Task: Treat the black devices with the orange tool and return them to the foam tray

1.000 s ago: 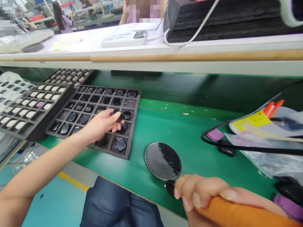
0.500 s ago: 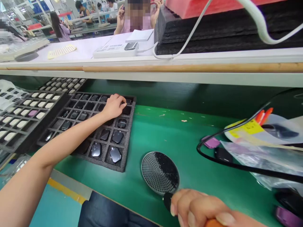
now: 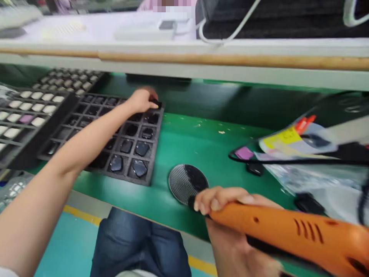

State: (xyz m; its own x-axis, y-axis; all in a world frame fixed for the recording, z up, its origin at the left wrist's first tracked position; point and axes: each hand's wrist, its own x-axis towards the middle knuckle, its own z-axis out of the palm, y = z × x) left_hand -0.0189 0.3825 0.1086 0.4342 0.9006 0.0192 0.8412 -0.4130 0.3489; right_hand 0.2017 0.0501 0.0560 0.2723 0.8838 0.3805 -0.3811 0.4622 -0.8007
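Note:
My left hand reaches to the far right corner of a black foam tray. Thumb and fingers pinch a small black watch body, blurred there. Other dark square watch bodies lie in the tray's compartments. My right hand is wrapped round an orange power tool with vent slots and a black neck. At that neck is a round perforated disc, over the green bench top. I cannot tell whether the disc is fixed to the tool.
More foam trays with pale pieces stand at the left. On the right are plastic bags, a purple piece, a yellow label and a black cable. A white shelf crosses above the bench; a person sits beyond it.
My view has tilted down. The orange tool now shows far more in my right hand. My left hand has moved slightly right, to the tray's corner, and a dark piece shows between its fingers.

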